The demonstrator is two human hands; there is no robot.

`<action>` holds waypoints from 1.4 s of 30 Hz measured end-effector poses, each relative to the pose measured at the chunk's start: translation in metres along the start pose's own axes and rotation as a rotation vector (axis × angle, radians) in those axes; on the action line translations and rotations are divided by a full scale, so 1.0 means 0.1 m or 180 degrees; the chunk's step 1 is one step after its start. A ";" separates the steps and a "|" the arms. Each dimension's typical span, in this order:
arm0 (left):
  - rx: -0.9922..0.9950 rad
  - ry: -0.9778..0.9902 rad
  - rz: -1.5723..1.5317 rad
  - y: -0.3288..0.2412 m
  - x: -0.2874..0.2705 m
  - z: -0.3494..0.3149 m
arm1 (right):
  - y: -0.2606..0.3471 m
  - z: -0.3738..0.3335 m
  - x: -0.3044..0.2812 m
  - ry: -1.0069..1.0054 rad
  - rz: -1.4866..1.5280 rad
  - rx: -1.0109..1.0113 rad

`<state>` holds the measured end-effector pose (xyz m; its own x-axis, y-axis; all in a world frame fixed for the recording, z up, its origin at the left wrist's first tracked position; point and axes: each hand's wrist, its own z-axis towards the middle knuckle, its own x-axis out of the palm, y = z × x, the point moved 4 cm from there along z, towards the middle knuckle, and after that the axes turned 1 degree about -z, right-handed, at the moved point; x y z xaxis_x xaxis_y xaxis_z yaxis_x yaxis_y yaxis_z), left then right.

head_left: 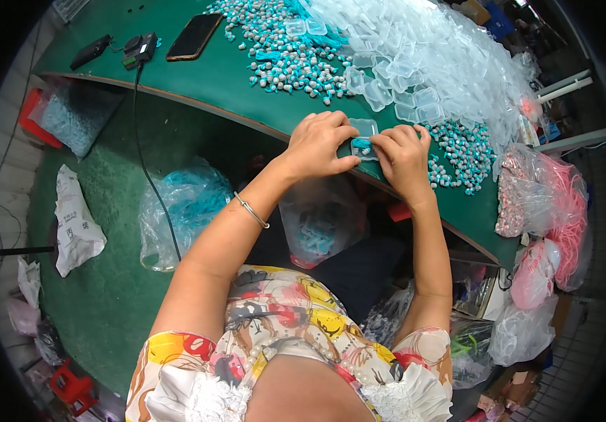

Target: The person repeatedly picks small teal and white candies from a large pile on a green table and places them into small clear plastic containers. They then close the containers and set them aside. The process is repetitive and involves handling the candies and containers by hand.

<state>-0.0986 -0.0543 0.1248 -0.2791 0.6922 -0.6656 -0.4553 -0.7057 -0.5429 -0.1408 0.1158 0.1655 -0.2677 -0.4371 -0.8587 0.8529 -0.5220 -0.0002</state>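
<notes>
Head view: at the near edge of the green table (233,77), the left hand (317,144) and right hand (405,156) both pinch a small clear hinged case (364,141) holding turquoise corded earplugs. Fingers are curled tight on it, lid up. Pressed unevenly, the lid could pinch the cord or the case slip off the table edge into the bag (320,221) below.

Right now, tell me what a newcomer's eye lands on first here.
First, both hands at the green table's near edge: the left hand and right hand pinch a small clear case with something teal inside. Behind them spreads a heap of teal-and-white earplugs and, further right, a pile of empty clear cases. A dark phone lies at the far left.
</notes>
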 end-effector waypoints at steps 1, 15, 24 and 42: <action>0.0015 -0.0012 0.0031 0.00 0.00 0.00 | 0.03 0.00 -0.02 0.0043 -0.0171 -0.0050; 0.0099 -0.0039 -0.0003 0.02 0.02 -0.01 | -0.43 0.20 0.33 0.0677 0.0964 0.0975; -0.0119 0.0053 -0.0395 -0.01 -0.06 -0.02 | -0.22 0.07 0.11 -0.0176 0.1202 0.0472; 0.0421 -0.0239 -0.0640 0.00 0.01 -0.04 | 0.07 -0.16 0.17 -0.0023 0.1519 0.0560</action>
<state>-0.0957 -0.0545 0.1218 -0.2316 0.8293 -0.5085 -0.6133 -0.5302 -0.5854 -0.1320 0.1163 0.1427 0.1298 -0.6616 -0.7385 0.7926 -0.3783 0.4781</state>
